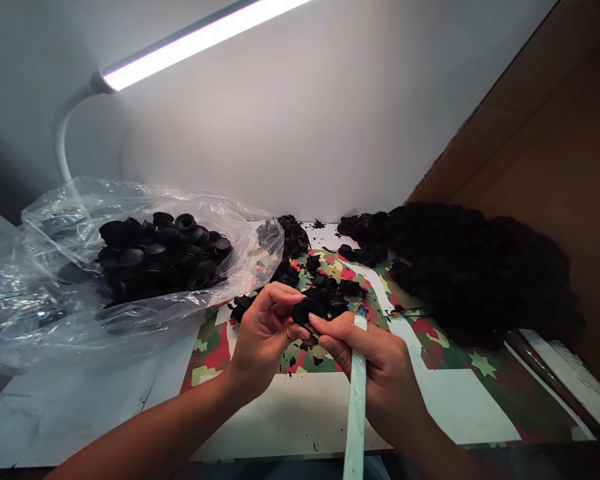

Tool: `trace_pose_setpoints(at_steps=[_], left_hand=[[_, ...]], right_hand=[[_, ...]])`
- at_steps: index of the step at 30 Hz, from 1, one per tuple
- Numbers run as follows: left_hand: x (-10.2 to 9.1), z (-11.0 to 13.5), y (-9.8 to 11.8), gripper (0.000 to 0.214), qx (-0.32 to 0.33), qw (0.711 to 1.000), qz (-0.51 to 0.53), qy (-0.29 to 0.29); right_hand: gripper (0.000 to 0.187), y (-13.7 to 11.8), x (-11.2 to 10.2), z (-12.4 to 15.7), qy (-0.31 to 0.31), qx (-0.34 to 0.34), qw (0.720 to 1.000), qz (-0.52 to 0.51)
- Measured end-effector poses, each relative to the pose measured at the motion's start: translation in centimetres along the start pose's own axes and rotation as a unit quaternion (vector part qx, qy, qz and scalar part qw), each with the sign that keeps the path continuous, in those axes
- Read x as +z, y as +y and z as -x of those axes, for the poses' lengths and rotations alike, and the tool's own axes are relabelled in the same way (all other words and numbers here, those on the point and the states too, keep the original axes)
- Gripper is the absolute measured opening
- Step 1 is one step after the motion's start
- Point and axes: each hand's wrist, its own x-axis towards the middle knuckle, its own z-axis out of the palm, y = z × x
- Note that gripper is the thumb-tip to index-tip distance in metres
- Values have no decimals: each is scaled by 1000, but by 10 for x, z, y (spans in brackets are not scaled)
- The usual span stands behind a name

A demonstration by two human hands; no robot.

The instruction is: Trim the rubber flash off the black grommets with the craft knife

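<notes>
Above the middle of the table, my left hand (265, 337) pinches a small round black rubber part (307, 309) between thumb and fingers. My right hand (375, 353) is closed, its thumb and index finger meeting the near right side of that part. A long white stick-like handle (357, 400) passes through the right hand and points down toward me; its upper end looks bluish. Whether a blade is attached to it cannot be made out. Just behind the hands lie black rubber scraps (330, 287), partly covered by the fingers.
On the left, a clear plastic bag (240, 207) lies open around a heap of ribbed black rubber bellows (165, 257). A large black pile (480, 273) sits at right against a cardboard wall (545, 133). Camouflage-patterned sheet (210, 353) covers the table under a lit lamp (200, 43).
</notes>
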Motion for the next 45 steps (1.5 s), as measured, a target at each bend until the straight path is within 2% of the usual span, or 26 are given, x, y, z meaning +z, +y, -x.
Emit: trace_pose_setpoints(at_steps=[11,29,39,45], left_hand=[[-4,-2,-3,24,10,1000,-1,-21],[-1,0,0,22,21,1000,-21,-8],[0,-1,-1,22,23,999,-23,-6],[-2,-1,-1,26,15,999,-28,-5]], right_hand=[[24,0,-6,-3,-23,36,999,-12],[24,-6,0,-3,-16,7,999,29],[23,-4,3,-1,14,2,1000,17],[20,-7,8,-5,45,68,996,-39]])
